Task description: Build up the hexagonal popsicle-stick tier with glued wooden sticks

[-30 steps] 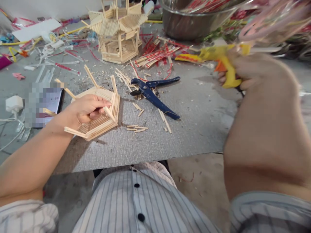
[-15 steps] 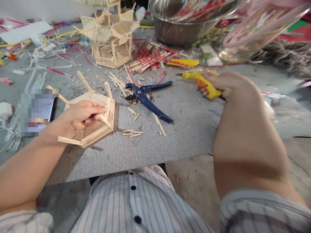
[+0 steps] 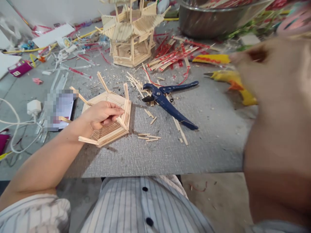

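Observation:
My left hand (image 3: 104, 115) pinches at a short upright wooden stick (image 3: 122, 123) on the near right side of a hexagonal stick frame (image 3: 113, 137), which rests on the table. More short stick posts rise from the frame's corners. My right hand (image 3: 250, 55) is smeared by motion, at the right by the end of a yellow utility knife (image 3: 211, 59); its fingers cannot be made out. Below it lies a yellow glue gun (image 3: 233, 84), partly covered by my right arm. Blue-handled cutters (image 3: 170, 108) lie spread apart between my hands, over loose sticks.
A tiered stick pagoda (image 3: 132, 35) stands at the back, beside red-wrapped chopsticks (image 3: 172, 55) and a metal basin (image 3: 206, 21). A phone (image 3: 69, 106) and a white charger (image 3: 34, 106) lie at left. Cut stick pieces (image 3: 152, 137) are scattered near the table's front edge.
The view has shifted left. My right hand has let go of the glue gun and moved up and away from it, toward the knife. My left hand stays on the frame.

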Available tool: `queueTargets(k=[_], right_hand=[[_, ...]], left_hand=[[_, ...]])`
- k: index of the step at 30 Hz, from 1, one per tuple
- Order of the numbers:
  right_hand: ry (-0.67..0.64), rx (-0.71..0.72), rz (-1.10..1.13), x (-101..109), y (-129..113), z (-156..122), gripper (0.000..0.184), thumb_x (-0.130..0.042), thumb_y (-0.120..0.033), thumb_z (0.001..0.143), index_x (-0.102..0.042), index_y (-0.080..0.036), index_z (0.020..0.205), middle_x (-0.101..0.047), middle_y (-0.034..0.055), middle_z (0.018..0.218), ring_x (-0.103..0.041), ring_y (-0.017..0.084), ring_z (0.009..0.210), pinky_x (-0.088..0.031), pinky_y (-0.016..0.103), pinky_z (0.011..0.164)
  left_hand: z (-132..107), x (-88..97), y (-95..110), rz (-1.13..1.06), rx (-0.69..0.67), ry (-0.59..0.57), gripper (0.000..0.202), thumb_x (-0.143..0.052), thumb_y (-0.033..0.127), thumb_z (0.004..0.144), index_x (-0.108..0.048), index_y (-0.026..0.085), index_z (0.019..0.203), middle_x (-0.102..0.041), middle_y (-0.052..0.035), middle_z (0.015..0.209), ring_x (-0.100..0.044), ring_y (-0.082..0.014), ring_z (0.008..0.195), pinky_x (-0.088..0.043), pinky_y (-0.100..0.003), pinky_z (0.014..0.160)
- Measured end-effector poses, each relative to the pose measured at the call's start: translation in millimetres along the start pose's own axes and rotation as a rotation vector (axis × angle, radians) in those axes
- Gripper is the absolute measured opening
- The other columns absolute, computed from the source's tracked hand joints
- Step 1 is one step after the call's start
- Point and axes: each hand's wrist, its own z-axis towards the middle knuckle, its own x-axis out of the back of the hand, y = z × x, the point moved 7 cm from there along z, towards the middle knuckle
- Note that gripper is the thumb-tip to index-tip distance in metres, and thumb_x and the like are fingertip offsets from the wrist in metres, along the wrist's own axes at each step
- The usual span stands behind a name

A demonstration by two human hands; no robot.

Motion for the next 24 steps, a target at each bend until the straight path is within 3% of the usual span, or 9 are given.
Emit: queueTargets(k=[2,5,9,13,16,20,24], right_hand=[[-0.093,0.047,0.052,-3.9,-38.5,-18.0,0.034,-0.056,-0.042,0.087,-0.071,-0.014,0.099,-0.070,0.0133,0.089,-0.063,0.018,0.087,-0.041,0.034,0.075],[-0.216,0.270,0.186,-10.7,-93.7,-45.7,0.022,-0.062,-0.032,0.083,-0.072,-0.014,0.088,-0.069,0.0082,0.077,-0.059,0.013,0.070,-0.038,0.028,0.067],[-0.476,0.353,0.483,-24.0,-131.5,-75.2,0.014,-0.063,-0.026,0.081,-0.069,-0.015,0.075,-0.063,0.0014,0.061,-0.050,0.008,0.055,-0.036,0.023,0.057],[-0.930,0.196,0.708,-52.4,-158.2,-104.4,0.025,-0.059,-0.029,0.084,-0.062,-0.015,0.064,-0.055,-0.0020,0.049,-0.041,0.004,0.036,-0.031,0.021,0.042],[-1.178,0.068,0.785,-69.7,-174.9,-123.6,0.036,-0.054,-0.030,0.088,-0.054,-0.016,0.055,-0.044,-0.0038,0.035,-0.033,0.004,0.028,-0.026,0.020,0.034],[-1.352,-0.096,0.913,-80.9,-187.8,-139.1,0.039,-0.051,-0.022,0.090,-0.048,-0.015,0.052,-0.042,-0.0047,0.033,-0.033,0.002,0.025,-0.024,0.017,0.030],[-1.409,-0.218,1.038,-83.5,-193.1,-146.3,0.036,-0.051,-0.018,0.090,-0.048,-0.014,0.055,-0.045,-0.0053,0.038,-0.036,0.002,0.026,-0.024,0.015,0.027]], left_hand=[[-1.4,-1.7,0.2,-0.002,0.025,-0.015,0.037,-0.054,0.010,0.081,-0.049,0.013,0.045,-0.042,0.0041,0.033,-0.029,-0.0001,0.023,-0.013,-0.013,0.028],[-2.7,-2.3,-0.5,0.004,0.051,-0.033,0.036,-0.053,0.010,0.082,-0.048,0.013,0.047,-0.044,0.0040,0.036,-0.030,0.0002,0.024,-0.015,-0.013,0.029],[-0.9,-1.6,-2.9,0.004,0.077,-0.029,0.033,-0.053,0.011,0.083,-0.048,0.013,0.051,-0.045,0.0043,0.036,-0.029,0.0000,0.025,-0.012,-0.016,0.030],[0.0,-2.9,-2.8,0.045,0.111,0.000,0.030,-0.054,0.012,0.084,-0.048,0.014,0.054,-0.043,0.0060,0.036,-0.027,0.0001,0.025,-0.010,-0.017,0.032],[-0.6,-3.7,-1.0,0.103,0.120,0.023,0.030,-0.053,0.013,0.085,-0.048,0.015,0.056,-0.042,0.0066,0.037,-0.026,0.0001,0.025,-0.009,-0.018,0.033],[-0.5,-3.0,-0.9,0.142,0.130,0.042,0.029,-0.052,0.014,0.086,-0.051,0.014,0.057,-0.043,0.0065,0.038,-0.027,-0.0002,0.026,-0.010,-0.019,0.034],[1.2,-2.0,-1.3,0.168,0.108,0.032,0.027,-0.054,0.016,0.085,-0.052,0.015,0.058,-0.045,0.0059,0.039,-0.028,-0.0005,0.028,-0.010,-0.019,0.036]])
